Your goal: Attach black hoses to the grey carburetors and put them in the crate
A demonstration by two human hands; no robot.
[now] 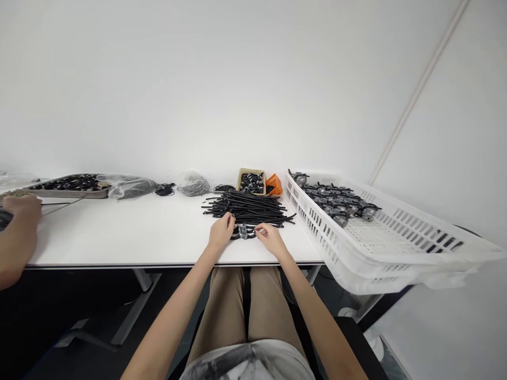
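Note:
Between my hands, near the table's front edge, lies a small grey clip-like part with curved black tubes (243,231) at its sides. My left hand (223,230) is closed in a pinch at its left side, and a bit of something dark shows at the fingertips. My right hand (271,237) pinches the tube ends on the other side. Just beyond my fingers is a heap of straight black tubes (249,207). The small details under my fingertips are hidden.
A white plastic crate (328,243) on the right holds several grey-and-black pieces (336,200). Behind the tubes stand a tan bin (239,182) of black parts and an orange basket (276,182). Bags and a metal tray (91,195) line the wall. A co-worker's hand (21,227) is far left.

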